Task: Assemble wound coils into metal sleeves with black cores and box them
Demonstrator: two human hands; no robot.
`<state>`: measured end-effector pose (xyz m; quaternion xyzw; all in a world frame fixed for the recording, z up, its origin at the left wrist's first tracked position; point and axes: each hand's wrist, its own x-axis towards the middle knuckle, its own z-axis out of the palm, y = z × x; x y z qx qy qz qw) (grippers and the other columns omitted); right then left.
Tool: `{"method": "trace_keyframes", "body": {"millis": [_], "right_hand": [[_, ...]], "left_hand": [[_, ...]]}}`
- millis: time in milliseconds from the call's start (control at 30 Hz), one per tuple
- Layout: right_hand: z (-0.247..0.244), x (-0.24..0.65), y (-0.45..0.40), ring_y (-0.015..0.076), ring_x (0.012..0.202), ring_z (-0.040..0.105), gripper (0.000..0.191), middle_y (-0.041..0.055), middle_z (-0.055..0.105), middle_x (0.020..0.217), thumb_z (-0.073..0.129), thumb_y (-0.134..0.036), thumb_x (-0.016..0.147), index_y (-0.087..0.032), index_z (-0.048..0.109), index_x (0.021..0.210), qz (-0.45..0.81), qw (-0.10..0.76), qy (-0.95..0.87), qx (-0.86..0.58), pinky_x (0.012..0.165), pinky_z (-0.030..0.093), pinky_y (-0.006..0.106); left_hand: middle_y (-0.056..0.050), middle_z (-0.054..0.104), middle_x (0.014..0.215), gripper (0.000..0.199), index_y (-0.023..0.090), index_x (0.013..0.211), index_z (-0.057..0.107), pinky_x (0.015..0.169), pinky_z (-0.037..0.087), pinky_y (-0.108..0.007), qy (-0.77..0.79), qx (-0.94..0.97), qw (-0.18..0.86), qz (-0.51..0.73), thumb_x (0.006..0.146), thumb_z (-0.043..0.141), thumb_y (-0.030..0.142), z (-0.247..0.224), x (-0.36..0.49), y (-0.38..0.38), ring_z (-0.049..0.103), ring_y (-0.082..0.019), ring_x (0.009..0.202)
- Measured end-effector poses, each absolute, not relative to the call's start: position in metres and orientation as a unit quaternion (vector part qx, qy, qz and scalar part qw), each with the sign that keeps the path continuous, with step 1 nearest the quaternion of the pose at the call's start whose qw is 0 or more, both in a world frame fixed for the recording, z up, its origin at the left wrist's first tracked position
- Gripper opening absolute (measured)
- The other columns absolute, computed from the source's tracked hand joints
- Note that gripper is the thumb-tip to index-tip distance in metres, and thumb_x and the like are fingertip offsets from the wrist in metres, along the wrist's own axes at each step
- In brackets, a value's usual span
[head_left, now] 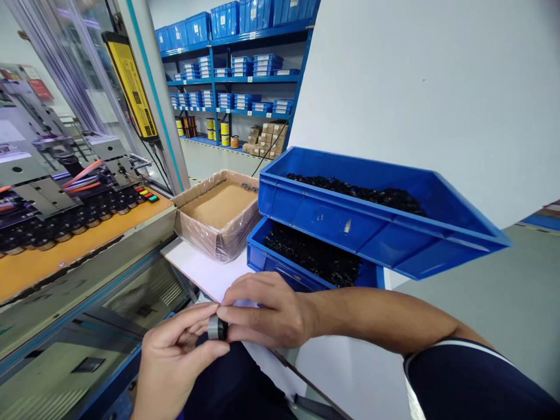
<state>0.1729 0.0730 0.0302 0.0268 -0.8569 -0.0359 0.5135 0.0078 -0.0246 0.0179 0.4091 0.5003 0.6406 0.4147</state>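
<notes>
Low in front of me, my left hand [172, 350] pinches a small round part [214, 328] between thumb and fingers. The part has a smooth grey ring on the outside and black material on its right side. My right hand [273, 312] meets it from the right, fingertips closed against the black side and partly hiding it. Just beyond my hands are two blue bins: a tilted upper bin [332, 213] with many small black parts [363, 195], and a lower bin [284, 274] holding similar black parts [310, 256].
A plastic-lined cardboard box [214, 236] stands left of the bins on a white table [199, 268]. At left, a machine [48, 192] has rows of black parts [79, 224] on an orange surface [109, 233]. A yellow light-curtain bar [131, 87] hangs above. Blue shelves [256, 38] stand behind.
</notes>
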Motion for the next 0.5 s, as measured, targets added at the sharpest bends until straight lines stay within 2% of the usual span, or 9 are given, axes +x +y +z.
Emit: {"method": "trace_keyframes", "body": {"millis": [133,267,400,500], "right_hand": [[0.033,0.176,0.073,0.0151,0.080,0.066,0.024,0.0095,0.067,0.087,0.068,-0.025,0.093,-0.003,0.067,0.101,-0.099,0.501,-0.859,0.044,0.070,0.060,0.027],[0.033,0.175,0.072,0.0140,0.073,0.064,0.020,0.0069,0.064,0.082,0.061,-0.023,0.096,-0.005,0.070,0.097,-0.150,0.496,-0.854,0.053,0.061,0.057,0.025],[0.031,0.174,0.071,0.0145,0.066,0.062,0.025,0.0077,0.063,0.079,0.052,-0.017,0.097,-0.002,0.070,0.093,-0.176,0.507,-0.842,0.056,0.055,0.055,0.027],[0.031,0.174,0.071,0.0178,0.077,0.067,0.023,0.0112,0.065,0.083,0.051,-0.013,0.096,0.000,0.069,0.098,-0.163,0.503,-0.848,0.043,0.065,0.060,0.029]], "left_hand": [[-0.003,0.082,0.084,0.039,0.029,0.084,0.084,0.065,0.062,-0.019,0.498,0.433,0.418,0.624,0.049,0.097,0.040,0.015,-0.003,-0.021,0.077,-0.017,0.066],[-0.005,0.082,0.078,0.039,0.027,0.089,0.084,0.063,0.065,-0.024,0.472,0.509,0.447,0.565,0.053,0.096,0.024,0.009,-0.013,-0.018,0.077,-0.023,0.062],[-0.004,0.082,0.078,0.036,0.026,0.090,0.084,0.062,0.064,-0.021,0.470,0.443,0.453,0.614,0.056,0.095,0.026,0.000,-0.001,-0.021,0.078,-0.022,0.065],[-0.002,0.083,0.087,0.035,0.029,0.093,0.083,0.068,0.063,-0.020,0.460,0.421,0.414,0.663,0.060,0.093,0.023,-0.008,0.008,-0.023,0.080,-0.021,0.076]]}}
